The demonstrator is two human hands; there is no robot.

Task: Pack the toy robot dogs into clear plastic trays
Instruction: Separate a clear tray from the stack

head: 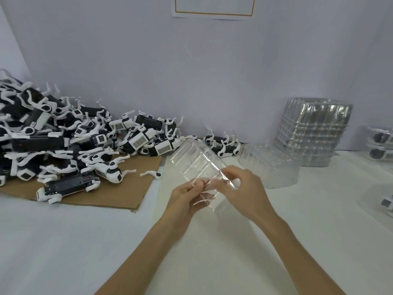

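So right now I'm on the tray-prep step, no dog picked up yet. Both hands are up over the table (63, 241) holding one clear tray (197, 160), tilted so its far end points up toward the wall. My left hand (185, 196) pinches the near edge with curled fingers, and my right hand (246, 188) pinches the same edge just beside it, fingers wrapped round the plastic. The fingertips of the two hands nearly meet. My guess is I'm either peeling two nested trays apart or popping a hinged one open; through clear plastic I honestly can't tell which.

The dogs (63, 141) are in a big tangled pile to my left, mostly on a sheet of cardboard (127, 192), with a few strays (223, 145) past the tray's far end. The stack (314, 130) of spare trays sits to my right by the wall, with a shorter heap of them (270, 165) in front of it. At the far right edge there are packed trays (380, 141) already piled up, so the job's well underway, but that pile says there's loads left.

Next move as I see it: get the tray separated or opened and set it flat on the table, cavity up, then free my left hand to grab a dog off the near side of the pile. The legs are all hooked into each other, so I'd lift one out slowly rather than yank, and fold the legs so it seats in the moulded shape
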